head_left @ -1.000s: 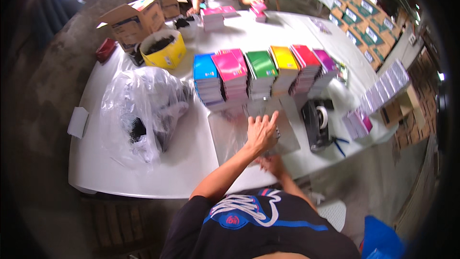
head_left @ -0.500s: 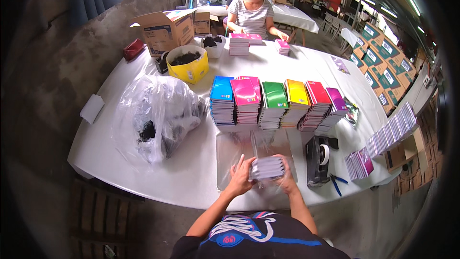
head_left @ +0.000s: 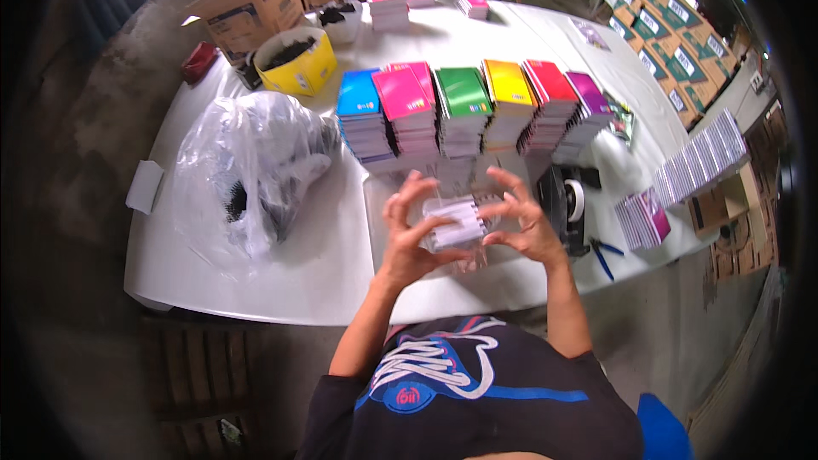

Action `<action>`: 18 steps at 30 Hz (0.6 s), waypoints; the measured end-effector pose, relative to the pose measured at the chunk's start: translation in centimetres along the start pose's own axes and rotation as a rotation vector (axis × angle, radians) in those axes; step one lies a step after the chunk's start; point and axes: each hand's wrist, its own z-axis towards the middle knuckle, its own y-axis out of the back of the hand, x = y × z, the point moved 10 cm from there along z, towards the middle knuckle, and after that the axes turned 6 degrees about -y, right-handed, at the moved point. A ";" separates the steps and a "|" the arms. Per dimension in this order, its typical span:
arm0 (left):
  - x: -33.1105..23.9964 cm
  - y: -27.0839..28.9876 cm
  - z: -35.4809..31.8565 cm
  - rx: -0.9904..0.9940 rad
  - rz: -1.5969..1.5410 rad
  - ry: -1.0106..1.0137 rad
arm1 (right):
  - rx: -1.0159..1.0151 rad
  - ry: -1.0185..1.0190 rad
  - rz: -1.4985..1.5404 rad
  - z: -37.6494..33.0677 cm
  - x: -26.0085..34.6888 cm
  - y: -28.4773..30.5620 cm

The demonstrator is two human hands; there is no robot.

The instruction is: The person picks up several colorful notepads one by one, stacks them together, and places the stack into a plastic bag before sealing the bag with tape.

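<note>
A small bundle of notebooks (head_left: pixel 457 223), page edges and spiral bindings up, is between my hands, with clear plastic film around it. My left hand (head_left: pixel 415 234) grips its left side with index finger and thumb, the other fingers raised apart. My right hand (head_left: pixel 530 228) has index finger and thumb at the opposite side, its other fingers spread. Clear plastic sheets (head_left: pixel 379 196) lie under and behind the bundle. Beyond stand tall notebook stacks: blue (head_left: pixel 362 102), pink (head_left: pixel 405 95), green (head_left: pixel 463 94), yellow (head_left: pixel 509 85), red (head_left: pixel 550 85) and purple (head_left: pixel 588 95).
A black tape dispenser (head_left: pixel 558 209) and blue-handled pliers (head_left: pixel 605 255) are at right, near bundled notebooks (head_left: pixel 643 217). A large clear plastic bag (head_left: pixel 256 162) with dark contents fills the left. A yellow tub (head_left: pixel 298 64) and carton (head_left: pixel 247 17) stand behind. Another person sits across the table.
The view has tilted down, so the table appears higher. My fingers have spread farther apart around the bundle. The person across has bent forward.
</note>
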 end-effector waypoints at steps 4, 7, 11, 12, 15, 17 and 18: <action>2.2 3.8 -5.6 -0.261 0.154 0.054 | -0.263 -0.174 0.229 -5.2 -6.1 2.8; 3.3 -0.1 -8.1 0.001 0.166 0.077 | -0.060 -0.124 -0.076 -5.9 -5.8 -2.6; 3.6 -3.1 -8.8 0.139 0.081 0.118 | -0.144 -0.052 0.056 -4.7 -5.3 -3.1; 3.8 -2.8 -9.1 0.116 0.055 0.149 | -0.115 -0.063 0.084 -4.5 -5.4 -3.1; 4.4 -2.8 -9.5 0.165 0.044 0.107 | 0.125 -0.011 0.006 -3.5 -5.9 -4.5; 4.3 -3.3 -9.0 0.236 0.077 0.061 | 0.163 0.053 -0.167 -2.9 -4.7 -5.0; 4.1 -3.4 -8.7 0.258 0.070 0.038 | 0.182 0.084 -0.254 -2.6 -4.2 -5.2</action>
